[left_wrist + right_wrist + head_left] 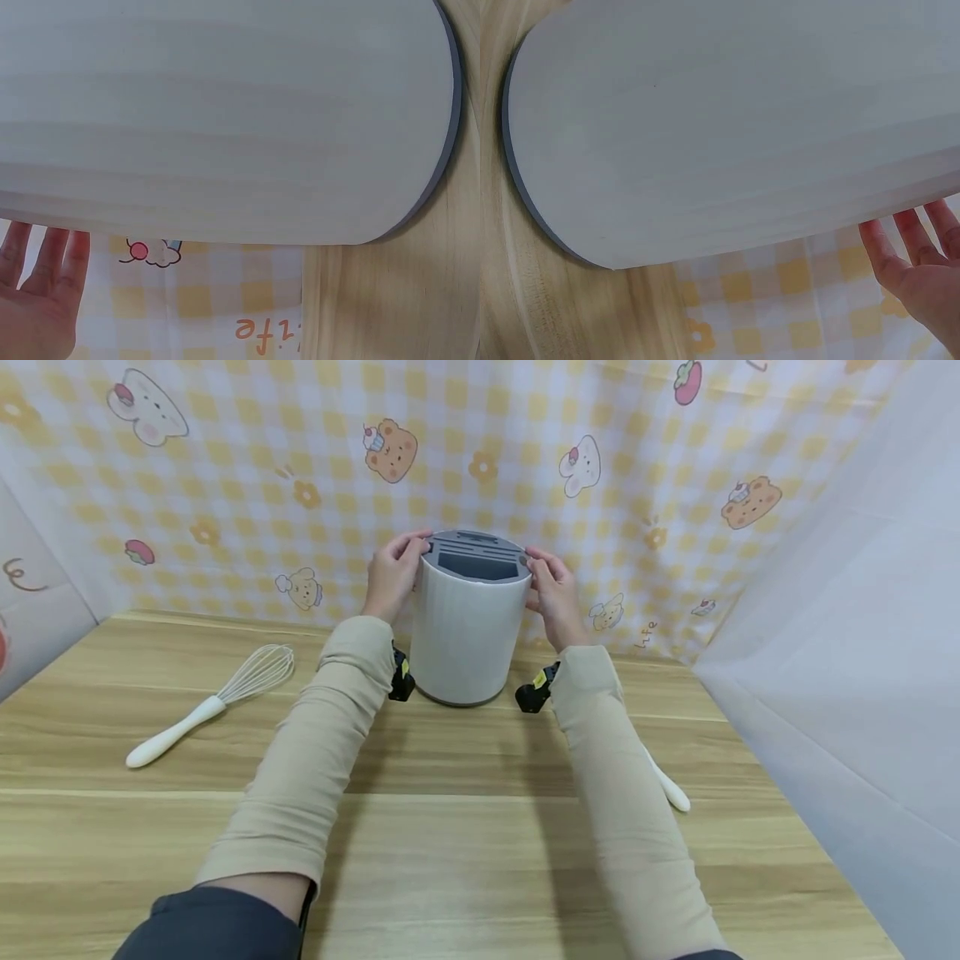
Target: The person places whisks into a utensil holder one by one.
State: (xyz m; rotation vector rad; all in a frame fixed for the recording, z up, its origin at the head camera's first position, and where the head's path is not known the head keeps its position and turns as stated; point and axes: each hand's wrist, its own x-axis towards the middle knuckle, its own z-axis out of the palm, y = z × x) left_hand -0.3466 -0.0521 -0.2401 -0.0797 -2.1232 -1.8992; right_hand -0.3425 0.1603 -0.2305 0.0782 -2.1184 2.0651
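Note:
A white utensil holder (471,631), oval-topped and fitted with a grey slotted insert (480,550), stands upright on the wooden table near the back curtain. My left hand (393,575) grips its upper left rim, while my right hand (557,593) grips the upper right rim. In the left wrist view, fingers (54,255) touch the holder's pale side wall (225,127). The right wrist view likewise has fingertips (907,225) against the wall (727,135). Both thumbs are out of sight in the wrist views.
A whisk (213,706) with a white handle lies on the table to the left. Beyond my right forearm, a white handle (672,789) shows; its other end is hidden. A checked curtain (480,460) hangs behind, and a white sheet (840,610) bounds the right side.

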